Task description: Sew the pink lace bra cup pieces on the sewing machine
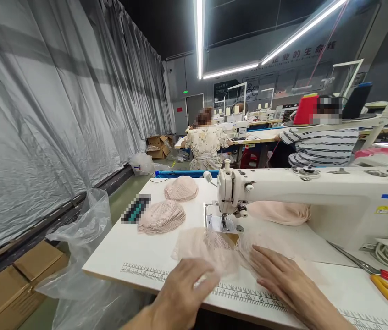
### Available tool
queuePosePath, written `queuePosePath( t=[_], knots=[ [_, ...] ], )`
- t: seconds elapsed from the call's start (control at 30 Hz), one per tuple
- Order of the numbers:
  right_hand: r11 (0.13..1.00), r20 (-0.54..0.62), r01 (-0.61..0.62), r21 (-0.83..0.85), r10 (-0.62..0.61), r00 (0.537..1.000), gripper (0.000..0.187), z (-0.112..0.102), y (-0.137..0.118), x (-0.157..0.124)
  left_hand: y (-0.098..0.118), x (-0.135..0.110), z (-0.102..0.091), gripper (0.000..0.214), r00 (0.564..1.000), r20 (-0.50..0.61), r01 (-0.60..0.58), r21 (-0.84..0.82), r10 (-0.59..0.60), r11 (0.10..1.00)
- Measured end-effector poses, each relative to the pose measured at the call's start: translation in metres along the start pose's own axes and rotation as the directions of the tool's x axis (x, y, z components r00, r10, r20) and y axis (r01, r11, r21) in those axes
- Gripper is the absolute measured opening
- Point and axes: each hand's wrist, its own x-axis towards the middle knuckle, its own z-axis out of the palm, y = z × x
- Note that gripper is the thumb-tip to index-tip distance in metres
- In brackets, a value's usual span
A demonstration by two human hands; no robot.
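Observation:
Two pale pink lace pieces (201, 247) lie side by side on the table before the sewing machine (228, 192). My left hand (183, 288) is at the front edge of the left piece, slightly blurred. Its fingers are bent and the thumb stands apart, with nothing visible between them. Stretched out flat, my right hand (279, 275) rests on the sheer right piece (266, 243), fingers close to its inner edge. The needle and presser foot (224, 223) are just behind the two pieces. Part of the right piece is hidden under my hand.
Stacked pink lace cups (163, 216) and another pile (180, 188) sit left of the machine, beside a pixelated dark object (136, 209). More pink fabric (279, 212) lies under the machine arm. Scissors (369, 266) lie at right. Two people work ahead.

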Motion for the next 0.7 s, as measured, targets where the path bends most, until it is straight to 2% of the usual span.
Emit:
queuePosePath(
  t=[0.03,0.1,0.2,0.27,0.4,0.47,0.57,0.63,0.7],
  knots=[
    [1.000,0.007,0.025,-0.016,-0.025,1.000,0.040,0.008,0.005,0.001,-0.012,0.016,0.002,0.037,0.999,0.037,0.010,0.016,-0.011,1.000],
    [0.996,0.013,0.052,-0.070,-0.051,0.999,0.039,0.018,0.015,-0.003,-0.033,0.042,0.009,0.033,0.979,0.202,0.007,0.061,-0.019,0.998],
    [0.989,0.006,0.042,-0.143,-0.042,0.999,0.036,0.019,0.033,-0.017,-0.054,0.061,0.021,0.037,0.876,0.472,0.030,0.149,-0.098,0.988],
    [0.981,-0.016,0.013,-0.194,-0.017,1.000,0.037,0.016,0.045,-0.021,-0.058,0.063,0.028,0.042,0.825,0.543,0.060,0.192,-0.157,0.980],
    [0.961,-0.071,-0.037,-0.274,0.019,0.997,0.041,0.012,0.047,0.002,-0.054,0.065,0.036,0.047,0.786,0.553,0.133,0.282,-0.275,0.950],
    [0.969,-0.034,0.011,-0.246,-0.020,0.999,0.043,0.013,0.034,0.022,-0.053,0.067,0.039,0.050,0.787,0.537,0.155,0.305,-0.304,0.940],
    [0.981,0.074,0.192,0.037,-0.194,0.978,0.035,0.021,0.012,0.044,-0.057,0.073,0.043,0.045,0.836,0.464,0.172,0.286,-0.293,0.943],
    [0.953,0.055,0.227,0.198,-0.243,0.969,0.036,0.028,0.004,0.050,-0.065,0.080,0.045,0.036,0.869,0.425,0.158,0.246,-0.253,0.956],
    [0.938,0.024,0.225,0.262,-0.240,0.971,0.037,0.033,0.004,0.051,-0.075,0.089,0.049,0.023,0.896,0.399,0.139,0.162,-0.194,0.977]
  ],
)
